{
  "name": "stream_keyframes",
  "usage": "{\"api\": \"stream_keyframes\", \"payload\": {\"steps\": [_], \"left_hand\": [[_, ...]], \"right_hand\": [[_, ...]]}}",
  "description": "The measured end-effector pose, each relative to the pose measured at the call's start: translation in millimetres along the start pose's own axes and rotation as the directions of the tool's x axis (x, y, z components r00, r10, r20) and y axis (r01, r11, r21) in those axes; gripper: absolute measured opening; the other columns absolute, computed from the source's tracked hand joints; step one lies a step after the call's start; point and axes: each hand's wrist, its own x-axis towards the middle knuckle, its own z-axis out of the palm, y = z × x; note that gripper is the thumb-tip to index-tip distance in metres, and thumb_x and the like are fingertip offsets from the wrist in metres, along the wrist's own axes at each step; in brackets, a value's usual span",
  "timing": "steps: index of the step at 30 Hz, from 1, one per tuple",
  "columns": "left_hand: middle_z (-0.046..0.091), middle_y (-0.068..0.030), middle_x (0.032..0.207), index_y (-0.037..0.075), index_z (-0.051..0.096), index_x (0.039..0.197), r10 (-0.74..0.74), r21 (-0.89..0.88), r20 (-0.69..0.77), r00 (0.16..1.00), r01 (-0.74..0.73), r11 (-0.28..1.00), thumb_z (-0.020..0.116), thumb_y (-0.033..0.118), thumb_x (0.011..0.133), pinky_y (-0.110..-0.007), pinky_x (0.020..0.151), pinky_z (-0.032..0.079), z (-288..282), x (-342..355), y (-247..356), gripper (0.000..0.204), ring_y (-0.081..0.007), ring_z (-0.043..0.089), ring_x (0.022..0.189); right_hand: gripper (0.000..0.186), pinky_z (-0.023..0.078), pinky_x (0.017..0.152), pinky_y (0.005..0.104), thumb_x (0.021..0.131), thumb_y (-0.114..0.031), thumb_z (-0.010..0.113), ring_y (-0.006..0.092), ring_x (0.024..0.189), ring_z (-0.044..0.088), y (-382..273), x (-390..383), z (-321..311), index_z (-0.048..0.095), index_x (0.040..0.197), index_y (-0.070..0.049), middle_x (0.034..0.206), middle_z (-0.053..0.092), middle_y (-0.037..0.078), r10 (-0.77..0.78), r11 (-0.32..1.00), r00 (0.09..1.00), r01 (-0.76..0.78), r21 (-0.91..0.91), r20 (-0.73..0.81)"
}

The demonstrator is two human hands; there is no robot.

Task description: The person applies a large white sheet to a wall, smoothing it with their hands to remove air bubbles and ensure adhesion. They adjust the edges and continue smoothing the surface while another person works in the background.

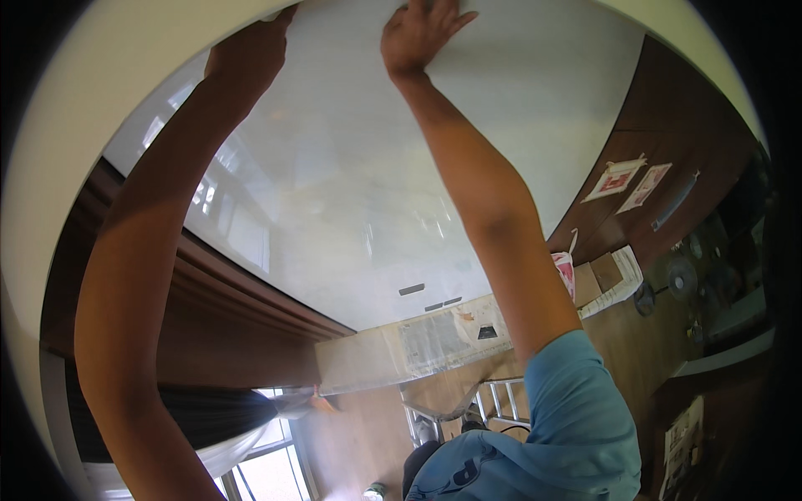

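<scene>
Glossy white flat wall panel (351, 159) spans the middle of the view, window reflections along its left part. Right hand (424, 33), bare: near the panel's top, fingers spread wide, fingertips partly cut off by the frame; contact with the panel cannot be confirmed. Left hand (251, 52), bare: at the panel's upper left border, beside the smooth cream band (92, 92) that edges it; fingers mostly out of frame, so grip cannot be told. Low on the panel: small grey rectangular patch (411, 290). Below the panel: long pale ledge (359, 363), partly under sheeting. Right of the panel: dark brown wall (618, 150) bearing papers. Beneath the ledge: silver metal ladder (505, 399) above light brown wood-look floor (355, 442).
</scene>
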Motion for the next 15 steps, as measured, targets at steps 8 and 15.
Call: {"api": "stream_keyframes", "payload": {"steps": [8,15], "left_hand": [[0.064,-0.0031,0.072,0.028,0.041,0.158,0.064,-0.060,-0.140,0.988,-0.073,0.996,0.061,0.029,0.103,-0.033,0.056,0.058,-41.2,-16.5,-6.8,0.059,-0.0178,0.062,0.055],[0.060,-0.0024,0.079,0.028,0.044,0.157,0.218,-0.278,-0.388,0.896,-0.339,0.899,0.066,0.025,0.101,-0.033,0.063,0.058,-59.8,-54.9,-42.6,0.060,-0.0170,0.060,0.062]], "right_hand": [[0.051,0.037,0.116,0.0517,0.096,-0.025,0.071,0.0403,0.132,0.053,-9.7,9.3,-6.5,0.057,0.140,-0.003,0.138,0.061,0.021,0.130,0.832,0.985,-0.047,0.552,-0.112],[0.050,0.036,0.114,0.0483,0.098,-0.024,0.069,0.0386,0.132,0.050,-14.7,-3.8,4.3,0.056,0.140,0.000,0.143,0.056,0.022,0.219,0.841,0.968,-0.123,0.527,-0.123]]}}
